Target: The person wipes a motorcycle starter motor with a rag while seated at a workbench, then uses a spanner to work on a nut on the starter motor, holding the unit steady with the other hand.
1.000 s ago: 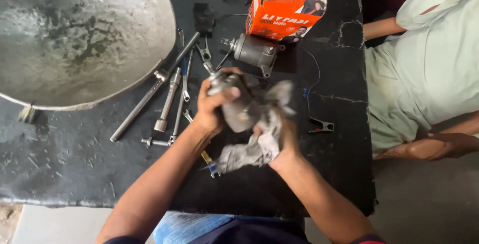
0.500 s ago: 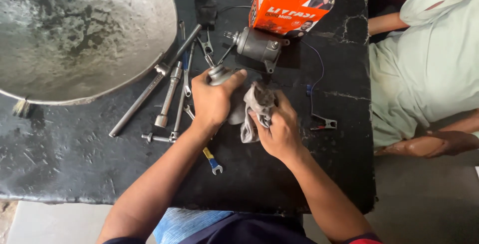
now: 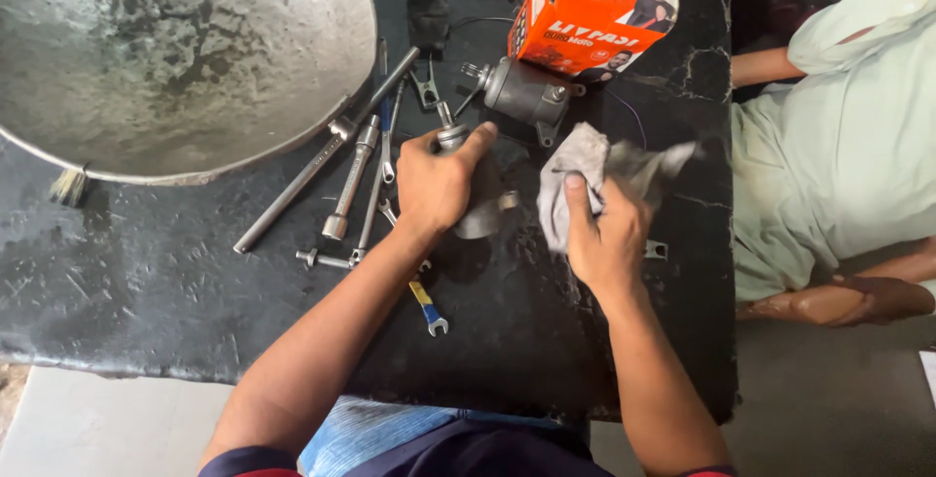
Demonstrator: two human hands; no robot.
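A grey motor is gripped upright on the black desk by the left hand; a grey rag is clutched in the right hand, fingers closed

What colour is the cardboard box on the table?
The box is mostly orange, seen from the head view.

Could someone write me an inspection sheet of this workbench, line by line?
Surface: black, scuffed worktop.
Job's things: grey cylindrical metal motor part; crumpled grey rag.
Clutter: second grey motor, orange cardboard box, steel wrenches and socket bars, large dented metal bowl, small brush.
Grippers: left hand grips the part; right hand holds the rag.
Cables: thin wire beside the second motor.
Surroundings: another person in a pale shirt.
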